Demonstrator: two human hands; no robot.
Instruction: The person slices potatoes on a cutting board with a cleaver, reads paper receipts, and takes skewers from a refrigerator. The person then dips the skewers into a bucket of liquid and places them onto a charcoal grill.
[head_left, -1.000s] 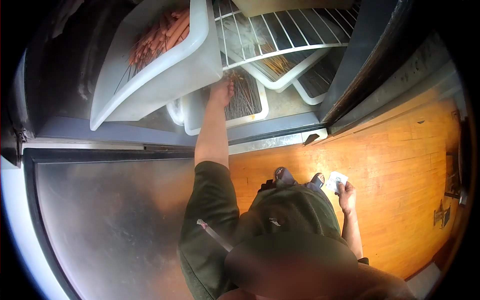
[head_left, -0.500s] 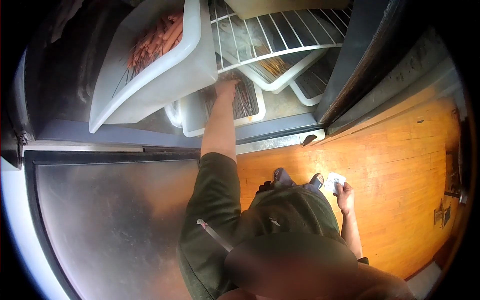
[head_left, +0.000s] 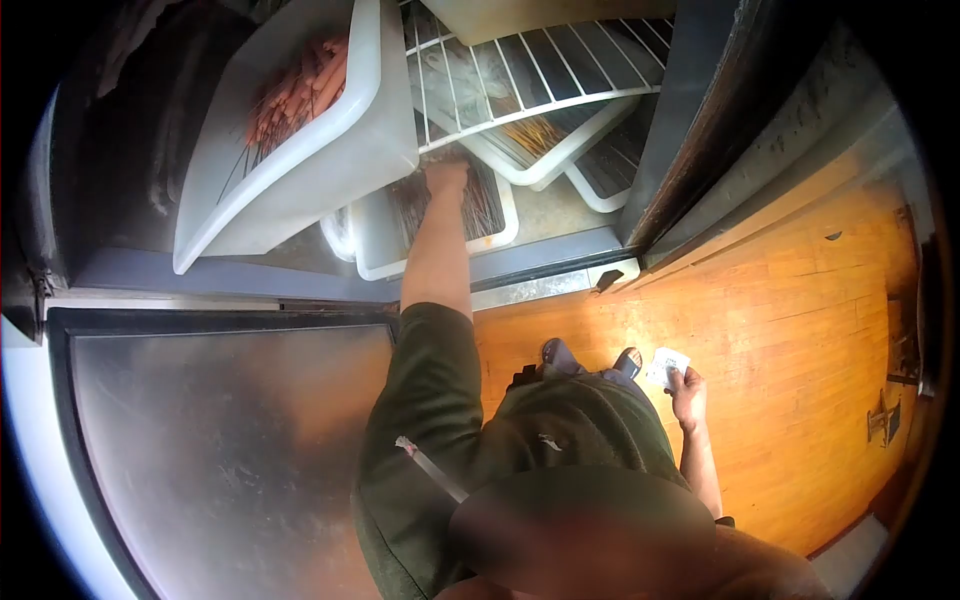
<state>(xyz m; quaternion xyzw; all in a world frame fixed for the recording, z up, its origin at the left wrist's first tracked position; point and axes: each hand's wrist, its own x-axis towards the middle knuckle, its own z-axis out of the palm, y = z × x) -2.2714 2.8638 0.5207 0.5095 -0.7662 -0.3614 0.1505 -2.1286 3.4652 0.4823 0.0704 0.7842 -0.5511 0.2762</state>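
The left hand's (head_left: 447, 178) fingertips seem hidden near the thin sticks (head_left: 484, 208)

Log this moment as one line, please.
left hand: inside white tub, at skewers | right hand: holding printed paper slip

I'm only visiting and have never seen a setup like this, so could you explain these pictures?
There is no robot here: a person works with bare hands. One camera, worn on the head, takes every picture, looking forward and down, so the person's own body shows at the bottom. The left hand reaches into a low white tub of thin sticks inside an open cabinet; whether it grips anything cannot be seen. A bigger white bin nearby holds pink pieces. The right hand holds a paper slip above the wooden floor.
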